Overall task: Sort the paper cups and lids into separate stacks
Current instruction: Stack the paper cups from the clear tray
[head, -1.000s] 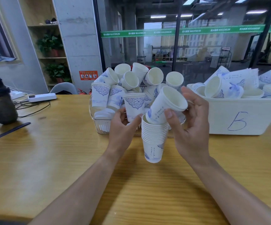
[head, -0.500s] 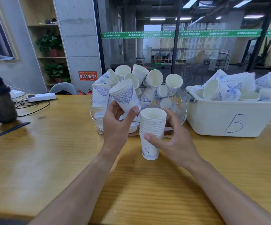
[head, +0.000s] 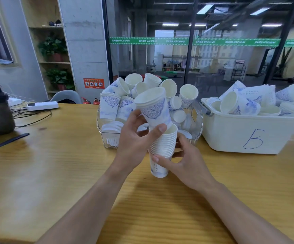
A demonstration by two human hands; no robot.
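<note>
Left hand (head: 133, 138) grips tapered paper cup (head: 153, 107) (lidded) — right hand (head: 186, 162) holds ribbed stack (head: 162, 150)

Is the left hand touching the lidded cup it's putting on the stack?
Touching. The head view shows the left hand gripping the lidded cup, thumb pressed against its lower wall, fingers behind it.

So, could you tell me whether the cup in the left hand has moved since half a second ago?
Yes. The cup in the left hand has moved right, away from the clear bin, until its base meets the stack.
</note>
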